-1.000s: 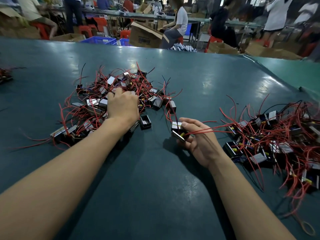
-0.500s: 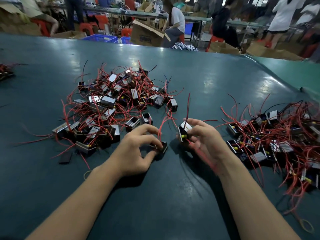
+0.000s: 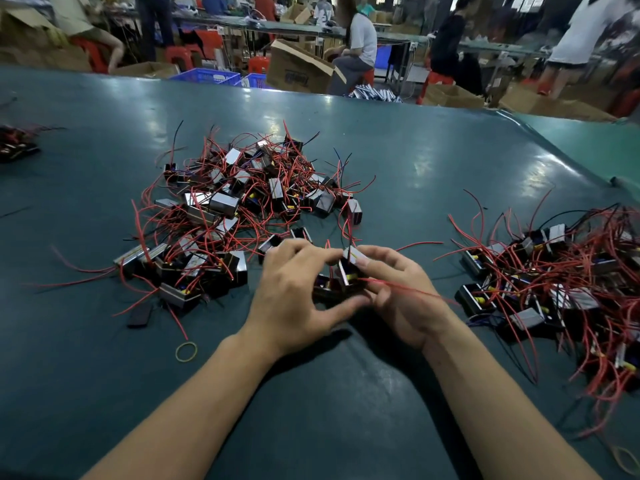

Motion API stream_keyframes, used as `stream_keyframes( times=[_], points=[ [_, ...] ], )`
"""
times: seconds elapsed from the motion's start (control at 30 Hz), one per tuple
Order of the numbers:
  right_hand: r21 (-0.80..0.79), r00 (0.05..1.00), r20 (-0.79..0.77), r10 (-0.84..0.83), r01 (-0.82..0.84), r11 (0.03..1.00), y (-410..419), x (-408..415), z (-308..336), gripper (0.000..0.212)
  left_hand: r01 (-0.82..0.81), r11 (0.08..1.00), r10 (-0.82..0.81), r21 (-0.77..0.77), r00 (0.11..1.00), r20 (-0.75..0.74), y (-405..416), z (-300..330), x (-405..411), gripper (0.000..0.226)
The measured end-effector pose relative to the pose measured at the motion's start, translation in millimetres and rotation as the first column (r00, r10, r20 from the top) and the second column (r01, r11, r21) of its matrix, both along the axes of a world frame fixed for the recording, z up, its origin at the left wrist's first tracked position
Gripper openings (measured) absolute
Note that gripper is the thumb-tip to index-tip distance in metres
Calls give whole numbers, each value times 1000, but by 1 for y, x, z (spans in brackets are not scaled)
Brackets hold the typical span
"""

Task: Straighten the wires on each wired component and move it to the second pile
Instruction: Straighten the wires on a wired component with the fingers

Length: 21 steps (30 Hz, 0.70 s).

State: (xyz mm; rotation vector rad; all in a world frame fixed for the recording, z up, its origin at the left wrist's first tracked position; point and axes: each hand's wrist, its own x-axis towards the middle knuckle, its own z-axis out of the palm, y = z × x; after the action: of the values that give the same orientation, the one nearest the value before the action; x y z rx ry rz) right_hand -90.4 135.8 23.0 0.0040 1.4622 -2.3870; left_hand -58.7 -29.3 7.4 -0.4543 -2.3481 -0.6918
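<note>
Wired component point(image 3: 350, 268) held upright between both hands, low over the green table point(image 3: 433, 161), midway between two heaps. Second component point(image 3: 325, 287) pinched lower down, just beside the first and touching it.

Left hand point(image 3: 294, 296) reaching in from lower left, back of hand toward the camera, wrist bent slightly inward. Fingers curled over the top of the components, thumb point(image 3: 341, 306) stretched underneath, gripping the lower black body.

Right hand point(image 3: 394, 292) coming in from lower right, palm turned toward the left hand. Forefinger and thumb curled around the silver-topped piece, pinching it at its upper edge; remaining fingers folded loosely below. Red wire point(image 3: 408, 289) trailing from the held piece across the right hand's fingers toward the right.

Both forearms bare, converging in a V toward the middle of the table.

First pile point(image 3: 235, 216) lying beyond and left of the hands, tangled in red leads. Second pile point(image 3: 561, 282) spread to the right, apart from the right wrist. Rubber band point(image 3: 186, 351) flat on the table near the left wrist.
</note>
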Motion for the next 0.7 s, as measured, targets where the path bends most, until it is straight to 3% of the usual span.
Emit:
stream_keyframes(
  times=[0.07, 0.2, 0.37, 0.53, 0.63, 0.7],
  points=[
    [-37, 1000, 14, 13, -12, 999, -5, 2, 0, 40, 30, 997, -32, 65, 999, 30, 2, -2, 0, 55],
    [43, 999, -39, -30, 32, 999, -3, 0, 3, 32, 90, 967, -101, 238, 994, 35, -2, 1, -1, 54],
    [109, 992, -56, -117, 122, 986, -2, -1, 3, 3, 140, 950, -176, 277, 979, 107, -1, 4, 2, 64],
    [136, 989, -51, -142, 148, 980, -8, 2, 3, 7, 142, 933, -190, 330, 975, 119, -2, 6, 2, 65],
    [87, 996, -85, -33, 40, 995, -9, 6, 5, 23, 146, 907, -211, 395, 969, 126, -2, 5, 1, 64],
    [121, 993, -117, -9, 23, 992, -8, 7, 6, 15, 151, 868, -229, 473, 967, 112, -3, 5, 1, 60]
  ],
)
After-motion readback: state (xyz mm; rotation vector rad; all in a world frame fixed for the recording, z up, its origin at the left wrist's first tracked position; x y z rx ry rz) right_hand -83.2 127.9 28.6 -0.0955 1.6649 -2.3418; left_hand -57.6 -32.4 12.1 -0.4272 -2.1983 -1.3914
